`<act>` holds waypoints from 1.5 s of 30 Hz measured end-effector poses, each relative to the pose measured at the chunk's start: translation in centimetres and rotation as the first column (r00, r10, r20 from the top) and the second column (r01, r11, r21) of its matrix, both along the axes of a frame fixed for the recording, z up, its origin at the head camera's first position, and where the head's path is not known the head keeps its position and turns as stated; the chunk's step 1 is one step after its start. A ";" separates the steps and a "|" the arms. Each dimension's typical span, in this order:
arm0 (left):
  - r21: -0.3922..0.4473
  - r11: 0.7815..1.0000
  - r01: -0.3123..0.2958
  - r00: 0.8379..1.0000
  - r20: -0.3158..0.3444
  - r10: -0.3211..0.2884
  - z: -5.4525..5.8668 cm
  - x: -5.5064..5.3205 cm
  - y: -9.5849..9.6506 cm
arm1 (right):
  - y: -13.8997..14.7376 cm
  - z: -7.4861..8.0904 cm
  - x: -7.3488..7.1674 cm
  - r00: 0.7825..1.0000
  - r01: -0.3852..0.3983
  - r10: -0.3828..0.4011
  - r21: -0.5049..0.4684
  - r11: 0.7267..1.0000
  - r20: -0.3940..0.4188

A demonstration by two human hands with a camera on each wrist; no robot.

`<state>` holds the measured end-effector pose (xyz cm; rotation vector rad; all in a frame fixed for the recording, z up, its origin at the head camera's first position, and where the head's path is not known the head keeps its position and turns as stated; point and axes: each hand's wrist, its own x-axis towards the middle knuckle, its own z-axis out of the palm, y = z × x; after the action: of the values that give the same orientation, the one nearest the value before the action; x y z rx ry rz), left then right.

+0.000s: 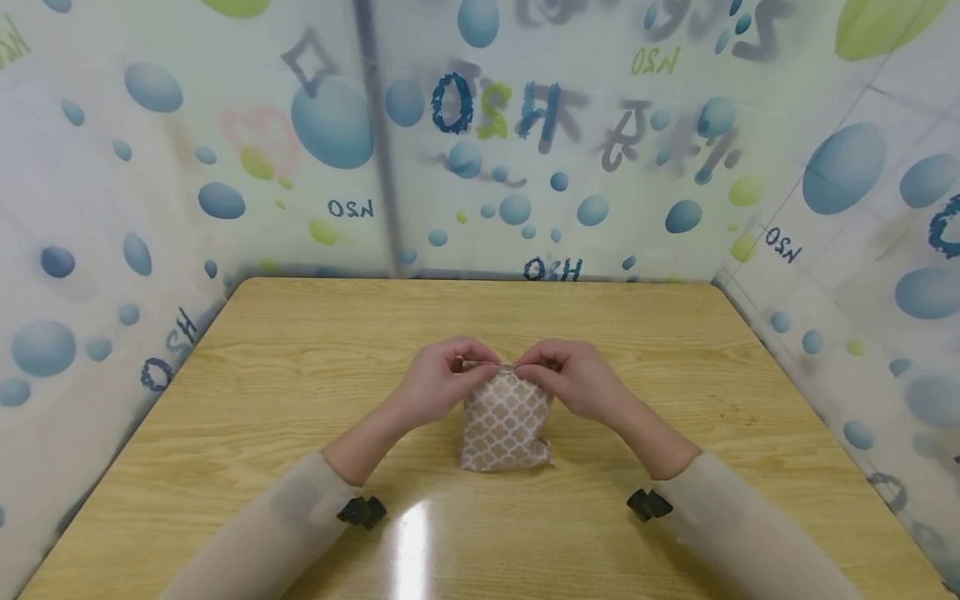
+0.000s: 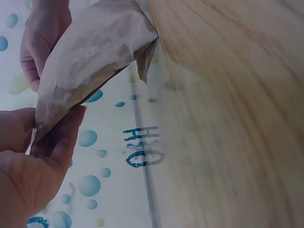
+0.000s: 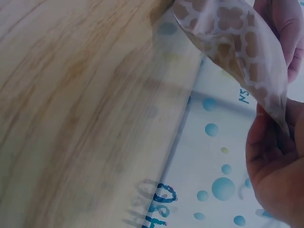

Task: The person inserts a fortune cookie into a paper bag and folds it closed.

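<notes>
A small beige bag (image 1: 504,423) with a white lattice pattern stands upright on the table in the head view, its top edge held between both hands. My left hand (image 1: 438,382) pinches the upper left corner between thumb and fingers. The upper right corner is pinched by my right hand (image 1: 577,379). In the left wrist view the bag (image 2: 95,52) hangs at a slant from the left hand (image 2: 35,166). The right wrist view shows the bag's patterned side (image 3: 237,42) tapering into the right hand (image 3: 278,161). What the bag contains is hidden.
The wooden table (image 1: 300,333) reaches back to a wall sheet (image 1: 262,233) printed with blue and green bubbles and letters. Similar sheets stand at left and right. Black clips (image 1: 362,512) sit at both sleeve cuffs. A bright glare lies near the front.
</notes>
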<state>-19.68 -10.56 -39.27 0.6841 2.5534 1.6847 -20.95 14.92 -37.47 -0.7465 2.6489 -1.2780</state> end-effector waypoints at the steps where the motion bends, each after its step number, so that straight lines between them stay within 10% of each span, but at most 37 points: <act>1: 0.000 1.000 -0.008 1.000 -0.015 0.008 0.0 0.0 -0.1 | 0.2 0.1 0.0 1.000 0.008 -0.008 0.005 1.000 0.003; 6: -0.006 1.000 -0.025 0.999 -0.036 0.024 -0.3 -0.5 -0.7 | 0.9 0.1 -0.3 0.996 0.076 -0.077 0.017 0.997 0.046; 14: 0.061 0.997 -0.043 0.986 0.161 0.032 -0.1 -0.9 -1.7 | 1.5 -0.6 -0.4 0.987 0.160 -0.160 -0.015 0.987 -0.002; 24: 0.064 0.995 -0.074 0.989 0.137 0.065 -0.5 -1.1 -2.2 | 2.3 -0.8 -1.0 0.977 0.150 -0.141 -0.045 0.988 0.160; 45: -0.016 1.000 -0.019 0.993 0.113 0.021 -0.4 -2.1 -0.7 | 1.3 -1.0 -1.9 0.990 0.116 -0.113 -0.038 0.992 0.086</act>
<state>-21.83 -11.26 -39.64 0.5479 2.5014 1.6568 -22.87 16.19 -38.47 -0.5399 2.6387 -1.3667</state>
